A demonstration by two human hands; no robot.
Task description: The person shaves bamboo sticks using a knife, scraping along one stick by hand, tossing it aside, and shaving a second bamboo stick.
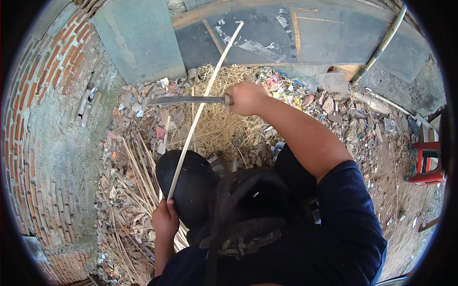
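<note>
A long pale strip [192, 127], looking like split bamboo, slants from my lap up to the far wall panels. My left hand [166, 219] is closed around its near end, with the thumb along it, beside my dark-clad left knee. In my right hand [248, 98], held out ahead, is the handle of a long knife [183, 100] whose blade points left. The blade crosses the strip past its middle; whether the edge bites into it I cannot tell. Curly pale shavings [224, 126] lie heaped on the ground below the knife.
More thin strips [138, 164] lie on the ground at my left. Stones and litter [334, 105] cover the ground around the shavings. A brick wall [47, 119] rises at the left, and grey panels [229, 35] stand ahead. A pole [381, 45] leans there; a red stool [424, 164] stands far right.
</note>
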